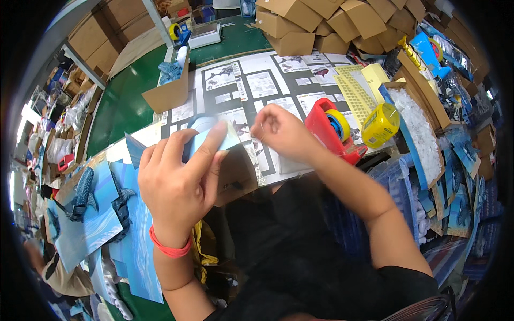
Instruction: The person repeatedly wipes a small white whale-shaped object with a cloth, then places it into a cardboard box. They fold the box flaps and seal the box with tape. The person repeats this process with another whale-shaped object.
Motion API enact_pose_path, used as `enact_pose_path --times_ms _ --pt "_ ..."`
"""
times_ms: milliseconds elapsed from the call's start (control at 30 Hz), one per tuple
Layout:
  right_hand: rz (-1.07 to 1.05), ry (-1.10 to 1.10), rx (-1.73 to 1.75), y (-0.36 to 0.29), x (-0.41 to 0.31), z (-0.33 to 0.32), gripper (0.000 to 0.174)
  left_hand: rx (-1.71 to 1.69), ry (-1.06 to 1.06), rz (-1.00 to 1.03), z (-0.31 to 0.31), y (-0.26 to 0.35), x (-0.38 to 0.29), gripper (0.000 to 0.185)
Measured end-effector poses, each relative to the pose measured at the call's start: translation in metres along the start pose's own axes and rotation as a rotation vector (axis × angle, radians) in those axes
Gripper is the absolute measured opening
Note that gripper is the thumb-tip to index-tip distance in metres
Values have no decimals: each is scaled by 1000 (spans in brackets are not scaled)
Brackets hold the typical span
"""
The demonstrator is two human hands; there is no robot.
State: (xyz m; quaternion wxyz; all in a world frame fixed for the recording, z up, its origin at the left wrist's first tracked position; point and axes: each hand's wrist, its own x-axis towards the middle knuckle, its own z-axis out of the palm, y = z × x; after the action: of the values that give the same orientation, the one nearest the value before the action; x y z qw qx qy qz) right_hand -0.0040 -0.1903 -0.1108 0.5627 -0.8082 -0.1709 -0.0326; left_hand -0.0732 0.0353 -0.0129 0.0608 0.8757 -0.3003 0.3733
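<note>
My left hand grips a small cardboard box, light blue on top and brown on the side. My thumb presses near its top edge, beside a pale yellow patch. Behind my fingers a pale, rounded object shows, blurred and partly hidden. Right of the box, my right hand is raised over the table with its fingers curled in; nothing shows in it. Closest to that hand is a red tape dispenser with a yellow roll of tape. Under both hands lie printed sheets with shark pictures.
A yellow bottle stands by yellow sticker sheets and a tray of clear small pieces. Brown cartons are piled at the back. Blue shark cards lie left, near another person's sleeve. A white scale sits far back.
</note>
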Motion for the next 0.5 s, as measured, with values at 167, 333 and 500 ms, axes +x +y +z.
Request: enact_pose_path --times_ms 167,333,500 --pt "-598 51 -3 -30 -42 31 75 28 13 -5 12 5 6 33" --pt "-384 303 -34 -19 -57 -2 51 64 -96 -86 11 13 3 41" --pt "-107 661 -511 38 -132 -127 18 -7 -135 -98 5 18 9 41"
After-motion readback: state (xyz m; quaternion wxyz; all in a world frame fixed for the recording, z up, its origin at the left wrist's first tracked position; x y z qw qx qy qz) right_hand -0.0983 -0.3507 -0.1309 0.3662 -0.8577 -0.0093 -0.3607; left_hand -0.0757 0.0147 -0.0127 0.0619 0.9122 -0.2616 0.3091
